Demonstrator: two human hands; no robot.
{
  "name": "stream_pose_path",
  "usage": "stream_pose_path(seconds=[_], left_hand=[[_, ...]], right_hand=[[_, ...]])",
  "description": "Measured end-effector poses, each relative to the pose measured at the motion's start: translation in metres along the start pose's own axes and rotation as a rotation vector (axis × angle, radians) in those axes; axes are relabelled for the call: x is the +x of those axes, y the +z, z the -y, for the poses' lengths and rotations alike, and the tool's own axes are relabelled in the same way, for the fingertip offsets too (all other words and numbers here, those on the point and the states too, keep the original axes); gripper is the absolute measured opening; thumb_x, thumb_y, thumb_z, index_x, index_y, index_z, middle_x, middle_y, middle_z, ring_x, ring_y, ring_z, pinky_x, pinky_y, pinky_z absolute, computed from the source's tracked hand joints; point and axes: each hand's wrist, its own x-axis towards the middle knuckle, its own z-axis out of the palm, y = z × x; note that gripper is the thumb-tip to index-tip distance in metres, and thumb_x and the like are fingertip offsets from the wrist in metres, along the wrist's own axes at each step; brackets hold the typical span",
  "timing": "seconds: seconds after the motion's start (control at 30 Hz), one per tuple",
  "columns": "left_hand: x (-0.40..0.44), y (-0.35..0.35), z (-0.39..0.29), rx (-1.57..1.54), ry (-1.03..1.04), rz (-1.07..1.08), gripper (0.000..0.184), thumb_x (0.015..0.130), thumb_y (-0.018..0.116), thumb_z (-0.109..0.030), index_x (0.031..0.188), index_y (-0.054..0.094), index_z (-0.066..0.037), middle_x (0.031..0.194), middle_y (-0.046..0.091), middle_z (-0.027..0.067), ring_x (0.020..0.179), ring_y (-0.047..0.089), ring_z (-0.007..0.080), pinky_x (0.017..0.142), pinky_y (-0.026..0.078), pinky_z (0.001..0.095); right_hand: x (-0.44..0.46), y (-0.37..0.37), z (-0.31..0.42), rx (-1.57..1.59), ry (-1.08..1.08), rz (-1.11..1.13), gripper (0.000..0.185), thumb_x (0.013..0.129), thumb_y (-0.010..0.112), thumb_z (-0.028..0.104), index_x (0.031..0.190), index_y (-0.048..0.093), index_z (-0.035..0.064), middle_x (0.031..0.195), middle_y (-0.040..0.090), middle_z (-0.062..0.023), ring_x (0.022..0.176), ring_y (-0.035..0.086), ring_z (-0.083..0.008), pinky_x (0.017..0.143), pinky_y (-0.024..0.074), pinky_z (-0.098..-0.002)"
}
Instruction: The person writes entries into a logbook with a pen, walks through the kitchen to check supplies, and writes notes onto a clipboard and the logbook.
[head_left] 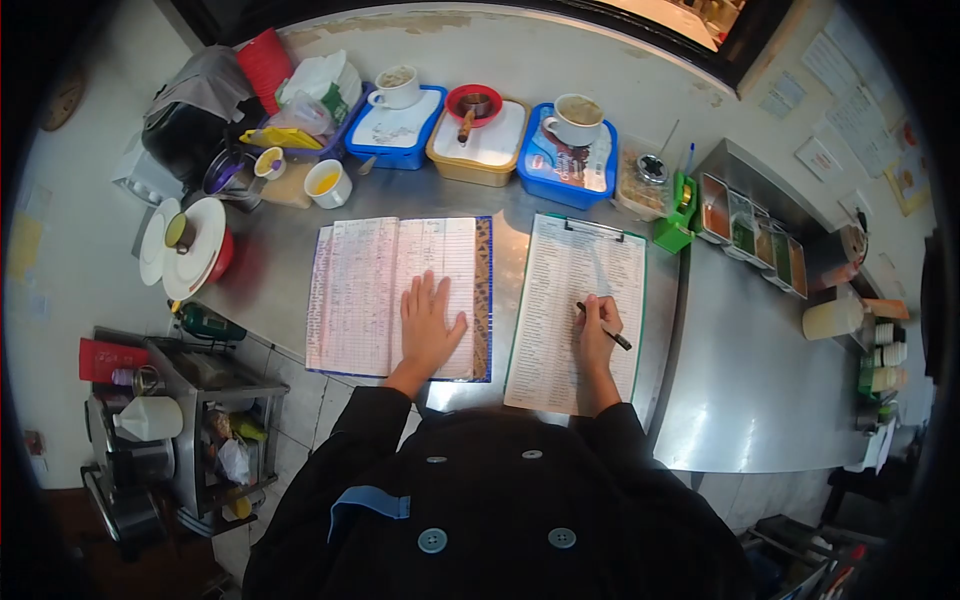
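An open ruled notebook with handwritten columns lies on the steel counter. My left hand rests flat on its right page, fingers spread. To the right is a clipboard with a green edge, holding a printed list under its metal clip. My right hand is over the list, its fingers closed round a black pen. The pen's lower end points away from the palm toward the list's middle; whether the tip touches paper I cannot tell.
Along the wall stand lidded tubs, with cups and a red bowl on top. Stacked white plates are at the left. A green holder and a rack of spice containers stand at the right. A cart is lower left.
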Motion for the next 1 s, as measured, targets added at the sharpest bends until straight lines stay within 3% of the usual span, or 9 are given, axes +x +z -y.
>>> stream_pose_path(seconds=[0.2,0.4,0.47,0.57,0.7,0.77,0.9,1.0], left_hand=[[0.023,0.004,0.017,-0.055,0.014,0.029,0.054,0.082,0.056,-0.032,0.131,0.048,-0.011,0.143,0.035,0.0187,0.134,0.028,0.0366,0.109,0.018,0.0509],[0.056,0.019,0.024,-0.032,-0.015,-0.067,0.048,0.085,0.055,-0.029,0.129,0.05,-0.011,0.141,0.04,0.0143,0.13,0.033,0.0344,0.107,0.021,0.0478],[0.056,0.02,0.023,-0.022,-0.035,-0.091,0.048,0.085,0.055,-0.028,0.129,0.05,-0.011,0.14,0.041,0.0132,0.129,0.034,0.0343,0.106,0.022,0.0469],[0.053,0.017,0.019,-0.044,-0.011,-0.077,0.048,0.085,0.054,-0.026,0.129,0.05,-0.01,0.14,0.041,0.0109,0.13,0.033,0.0332,0.107,0.022,0.0456],[0.055,0.012,0.017,-0.018,0.0,-0.042,0.054,0.083,0.057,-0.032,0.131,0.048,-0.009,0.142,0.039,0.0095,0.131,0.031,0.0318,0.107,0.019,0.0455],[0.055,0.011,0.014,0.0,0.005,-0.027,0.057,0.082,0.058,-0.035,0.132,0.047,-0.009,0.143,0.038,0.0094,0.132,0.03,0.0315,0.108,0.018,0.0456],[0.056,0.003,0.008,0.019,0.005,0.0,0.064,0.081,0.059,-0.043,0.134,0.044,-0.011,0.144,0.036,0.0094,0.133,0.028,0.0312,0.108,0.017,0.0466],[0.055,0.006,0.006,0.032,-0.007,0.015,0.064,0.083,0.058,-0.045,0.136,0.043,-0.012,0.145,0.034,0.0102,0.135,0.027,0.0317,0.109,0.016,0.0479]], right_hand=[[-0.002,0.001,0.005,-0.026,0.003,0.035,0.029,0.094,0.054,0.022,0.072,0.051,0.0045,0.058,0.05,-0.0007,0.054,0.045,-0.0067,0.054,0.0362,-0.0226],[0.0,0.0,-0.004,-0.013,-0.034,0.059,0.028,0.094,0.055,0.022,0.073,0.051,0.0044,0.061,0.051,-0.0001,0.054,0.044,-0.0054,0.053,0.0362,-0.021],[0.002,0.001,-0.01,0.043,-0.093,0.055,0.026,0.095,0.054,0.026,0.077,0.051,0.0077,0.059,0.052,0.0004,0.042,0.036,-0.0026,0.038,0.0259,-0.0179],[0.003,0.0,-0.011,0.016,-0.075,0.057,0.026,0.095,0.054,0.026,0.077,0.051,0.0078,0.059,0.053,0.0004,0.042,0.036,-0.0025,0.037,0.0263,-0.018],[-0.001,0.002,0.001,-0.002,-0.064,0.039,0.026,0.095,0.054,0.026,0.077,0.051,0.008,0.059,0.053,0.0005,0.042,0.036,-0.0026,0.037,0.0264,-0.0179],[-0.004,0.002,0.013,-0.011,0.064,0.03,0.027,0.094,0.055,0.023,0.074,0.052,0.0057,0.058,0.051,0.0017,0.051,0.042,-0.0034,0.048,0.0312,-0.0196],[0.0,0.002,-0.001,0.0,0.017,0.024,0.026,0.094,0.056,0.022,0.074,0.052,0.0052,0.058,0.051,0.0012,0.051,0.042,-0.0039,0.048,0.0316,-0.0196],[0.003,0.001,-0.008,-0.022,-0.065,0.033,0.024,0.094,0.055,0.024,0.077,0.052,0.008,0.059,0.054,-0.0004,0.043,0.038,-0.0027,0.037,0.0271,-0.018]])
